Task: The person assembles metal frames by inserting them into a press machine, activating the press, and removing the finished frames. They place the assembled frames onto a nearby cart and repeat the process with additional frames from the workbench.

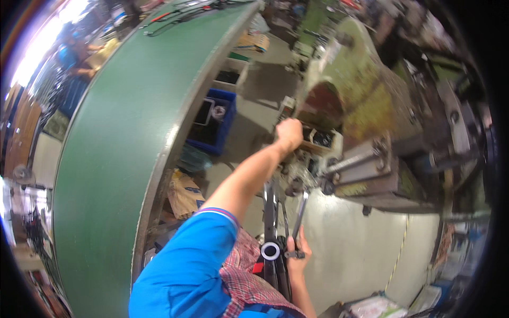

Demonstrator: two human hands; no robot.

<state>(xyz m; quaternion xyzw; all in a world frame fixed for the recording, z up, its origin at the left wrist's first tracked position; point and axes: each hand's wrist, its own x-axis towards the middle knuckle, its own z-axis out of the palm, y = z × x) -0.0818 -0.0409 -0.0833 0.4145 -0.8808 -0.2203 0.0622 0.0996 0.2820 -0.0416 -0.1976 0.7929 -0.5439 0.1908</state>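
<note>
The left hand is extended forward at full arm's reach and is closed in a fist on a part of the green machine; what exactly is gripped cannot be made out. The right hand is held low, close to the body, with fingers wrapped around the lower end of a long metal wrench. The wrench's long axis runs up and slightly right, its upper end directed at the machine's fittings just beneath the left hand. The right hand is thus the nearer to the wrench. A green conveyor belt is noted at left, a blue crate beneath it.
</note>
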